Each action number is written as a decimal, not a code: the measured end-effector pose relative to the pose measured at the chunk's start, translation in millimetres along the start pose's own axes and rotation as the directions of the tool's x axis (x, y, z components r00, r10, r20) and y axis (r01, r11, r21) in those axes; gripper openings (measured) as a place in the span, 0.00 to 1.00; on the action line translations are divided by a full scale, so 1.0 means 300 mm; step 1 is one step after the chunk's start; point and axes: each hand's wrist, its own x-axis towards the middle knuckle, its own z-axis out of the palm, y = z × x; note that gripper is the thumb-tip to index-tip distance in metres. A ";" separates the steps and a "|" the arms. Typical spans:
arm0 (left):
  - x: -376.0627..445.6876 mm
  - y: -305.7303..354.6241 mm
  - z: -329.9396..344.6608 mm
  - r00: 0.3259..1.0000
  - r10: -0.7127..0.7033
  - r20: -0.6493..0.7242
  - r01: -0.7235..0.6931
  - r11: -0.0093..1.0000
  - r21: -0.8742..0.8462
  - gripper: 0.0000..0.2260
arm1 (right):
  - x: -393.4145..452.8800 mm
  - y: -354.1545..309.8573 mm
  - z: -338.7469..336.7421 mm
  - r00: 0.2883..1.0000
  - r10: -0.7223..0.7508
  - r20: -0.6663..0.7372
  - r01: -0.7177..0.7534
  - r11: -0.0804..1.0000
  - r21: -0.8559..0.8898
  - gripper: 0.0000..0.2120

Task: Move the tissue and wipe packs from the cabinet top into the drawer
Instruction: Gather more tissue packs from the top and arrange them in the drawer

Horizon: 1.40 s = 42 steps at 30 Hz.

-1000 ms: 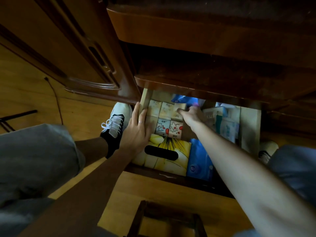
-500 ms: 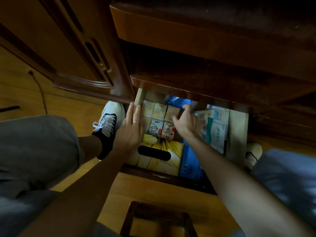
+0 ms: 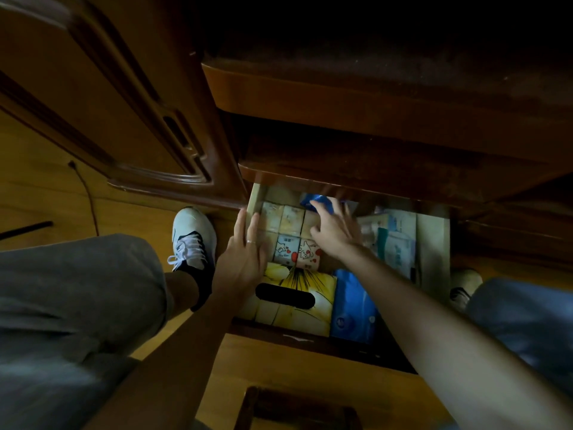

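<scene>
- The dark reddish-brown wooden cabinet [image 3: 387, 97] fills the upper part of the view, its top in deep shadow.
- The pale wooden drawer [image 3: 432, 243] stands pulled out at the cabinet's foot, above the yellow-brown wooden floor [image 3: 40, 193].
- The person's grey trouser legs sit at either side, with a white-and-black laced sneaker [image 3: 193, 240] just left of the drawer.
- A yellow tissue box with a black oval slot [image 3: 297, 308] lies at the drawer's near edge; a blue soft pack [image 3: 352, 308] lies beside it on the right.
- Beige small tissue packs [image 3: 291, 217] stand in a row at the back left, with white cartoon-printed packs [image 3: 297, 251] before them.
- White-and-teal wipe packs [image 3: 393, 240] stand at the drawer's right side.
- The left hand [image 3: 243, 262] rests on the drawer's left wall, fingers straight and close together, a ring on one.
- The right hand [image 3: 336, 232] reaches to the back, fingers curled around a small blue pack [image 3: 319, 201] lying deep in the drawer.
</scene>
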 end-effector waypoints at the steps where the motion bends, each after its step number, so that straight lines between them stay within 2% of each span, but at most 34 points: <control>1: 0.000 0.001 0.000 1.000 -0.006 0.008 0.006 1.000 0.001 0.26 | -0.001 -0.006 0.014 0.998 0.002 0.061 -0.003 1.000 0.012 0.33; 3: 0.000 0.003 -0.004 1.000 -0.012 0.022 0.012 1.000 0.000 0.26 | -0.004 -0.013 0.044 0.988 -0.023 0.151 0.017 0.999 0.036 0.32; 8: 0.002 0.004 -0.008 1.000 -0.015 0.020 0.015 1.000 0.002 0.26 | -0.006 -0.012 0.056 0.984 -0.073 0.161 0.067 0.997 0.042 0.34; 9: 0.003 0.005 -0.007 1.000 -0.018 0.020 0.018 1.000 0.000 0.25 | -0.009 -0.010 0.053 0.991 -0.084 0.107 0.082 0.996 0.024 0.33; 11: 0.003 0.005 -0.007 1.000 -0.019 0.022 0.019 1.000 0.000 0.25 | -0.025 -0.013 0.051 0.989 -0.082 -0.119 0.081 0.997 -0.011 0.30; 13: 0.003 0.008 -0.007 1.000 -0.020 0.017 0.020 1.000 0.017 0.25 | -0.045 -0.021 0.057 0.960 -0.001 -0.281 -0.015 0.998 -0.056 0.29; 14: 0.003 0.009 -0.008 1.000 -0.025 0.017 0.025 0.999 0.024 0.25 | -0.050 -0.027 0.058 0.959 0.059 -0.276 -0.082 0.994 -0.075 0.31; 16: 0.002 0.012 -0.011 0.999 -0.027 0.017 0.027 0.999 0.031 0.26 | -0.035 -0.035 0.060 0.978 0.142 -0.150 -0.157 0.984 -0.088 0.35; 20: 0.000 0.010 -0.022 1.000 -0.012 0.024 0.011 0.999 0.034 0.26 | 0.059 -0.014 0.023 0.986 0.137 0.097 -0.146 0.985 0.094 0.37; 22: -0.002 0.006 -0.022 1.000 0.004 0.027 -0.004 1.000 0.020 0.27 | 0.089 0.009 0.012 0.977 0.156 0.143 -0.170 0.982 0.088 0.38; 25: -0.002 -0.002 -0.012 1.000 0.012 0.015 -0.012 1.000 -0.001 0.26 | 0.081 0.044 0.002 0.972 0.222 0.080 -0.227 0.971 0.071 0.32; 27: -0.003 -0.008 -0.005 1.000 0.009 0.006 -0.009 1.000 -0.006 0.25 | 0.067 0.074 -0.004 0.968 0.250 0.025 -0.249 0.968 -0.023 0.24; 29: -0.005 -0.009 -0.002 1.000 0.007 0.003 -0.007 1.000 -0.003 0.25 | 0.060 0.098 -0.016 0.972 0.229 0.051 -0.224 0.971 -0.079 0.21; 33: -0.004 0.000 -0.007 1.000 -0.010 0.012 0.010 1.000 0.000 0.25 | 0.061 0.108 -0.043 0.972 0.215 0.099 -0.215 0.977 -0.010 0.25; 37: -0.002 0.002 -0.008 1.000 -0.020 0.022 0.019 1.000 0.010 0.26 | 0.033 0.132 -0.058 0.970 0.242 -0.013 -0.242 0.970 -0.029 0.28; 42: 0.004 -0.018 0.017 1.000 -0.006 0.018 0.006 0.999 0.038 0.27 | -0.065 0.175 -0.044 0.953 0.213 -0.217 -0.184 0.972 0.147 0.37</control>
